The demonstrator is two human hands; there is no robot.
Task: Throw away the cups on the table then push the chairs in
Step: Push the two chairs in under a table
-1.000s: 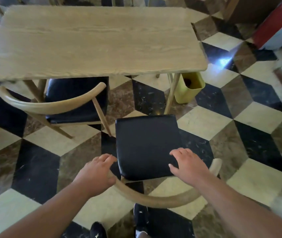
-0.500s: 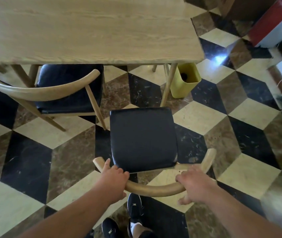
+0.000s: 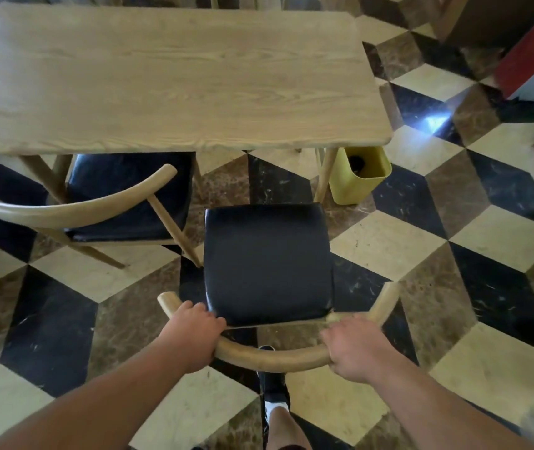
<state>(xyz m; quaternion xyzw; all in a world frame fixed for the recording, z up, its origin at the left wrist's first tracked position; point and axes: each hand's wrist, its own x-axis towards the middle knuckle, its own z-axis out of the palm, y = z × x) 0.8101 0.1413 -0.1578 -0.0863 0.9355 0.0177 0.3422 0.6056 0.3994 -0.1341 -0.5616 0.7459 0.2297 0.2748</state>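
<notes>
A wooden chair with a black seat (image 3: 267, 261) stands in front of me, its seat just short of the table's near edge. My left hand (image 3: 191, 336) grips the left part of its curved backrest and my right hand (image 3: 353, 349) grips the right part. The light wooden table (image 3: 168, 79) fills the upper half of the view and its top bears no cups. A second chair (image 3: 122, 196) on the left stands partly under the table. A yellow bin (image 3: 358, 177) sits by the table's right leg.
The floor is a black, cream and brown cube-pattern tile. A red and white object (image 3: 532, 60) stands at the far right. My foot in a black shoe (image 3: 272, 381) is on the floor just behind the chair's backrest.
Both hands went from hovering over the seat and backrest to gripping the backrest. The chair's seat now lies closer to the table's edge.
</notes>
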